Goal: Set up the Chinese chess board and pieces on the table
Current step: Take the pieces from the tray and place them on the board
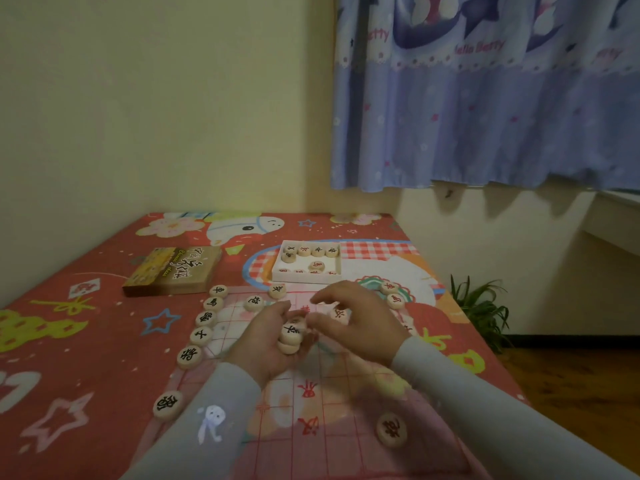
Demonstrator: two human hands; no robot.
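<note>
While I watch from the head cam, bottom centre of frame shows the paper board (311,410) w/ a black piece (391,429) lower right. Mid-frame, left hand (273,344) is cupped round a stack of pieces (291,336); right hand (356,323) hovers beside, fingers curled, can't tell if pinching anything. Further up: white tray (306,277) w/ pieces, brown box lid (173,271) centre-left.

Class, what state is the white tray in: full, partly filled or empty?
Partly filled. The white tray holds some pieces along its far and near sides, with bare floor showing between them.
</note>
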